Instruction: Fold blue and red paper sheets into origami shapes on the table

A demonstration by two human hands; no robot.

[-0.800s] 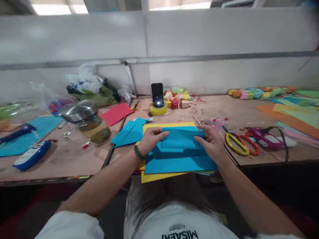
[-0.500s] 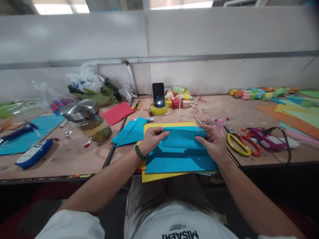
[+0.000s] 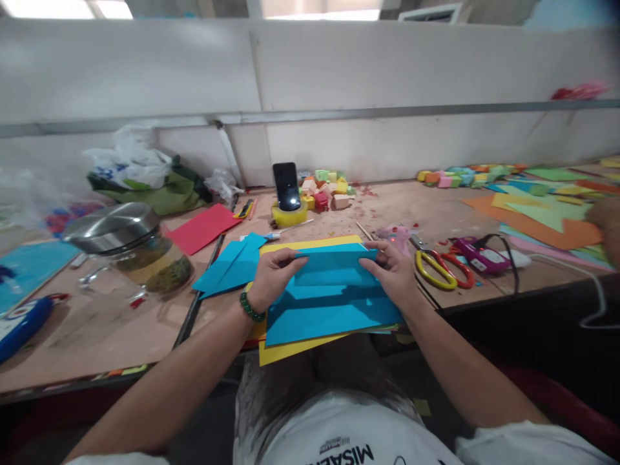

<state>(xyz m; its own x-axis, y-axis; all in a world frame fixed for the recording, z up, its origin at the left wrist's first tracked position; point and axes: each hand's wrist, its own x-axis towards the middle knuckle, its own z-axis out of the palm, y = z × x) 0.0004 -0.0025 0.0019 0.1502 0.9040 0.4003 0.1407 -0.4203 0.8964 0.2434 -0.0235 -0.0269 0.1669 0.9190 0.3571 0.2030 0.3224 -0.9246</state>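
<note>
Between my two hands is a small blue piece of paper (image 3: 329,268), held along its upper edge. My left hand (image 3: 277,274), with a green bead bracelet at the wrist, pinches its left end between thumb and fingers. At the right end, my right hand (image 3: 390,268) pinches it the same way. Under it lies a larger blue sheet (image 3: 324,323) on top of a yellow sheet (image 3: 290,353) at the table's front edge. More cut blue pieces (image 3: 232,265) lie just left of my left hand.
A lidded glass jug (image 3: 159,261) stands left, near a red sheet (image 3: 206,229). A phone (image 3: 287,187) leans on a yellow tape roll (image 3: 290,215). Scissors (image 3: 436,271), a pink glue gun (image 3: 398,237) and a purple device (image 3: 479,255) lie right. Another person's hand (image 3: 605,223) shows far right.
My view has turned to the right, so the scene shifts left and another person's hand appears at the right edge. Both hands keep their grip on the small blue paper.
</note>
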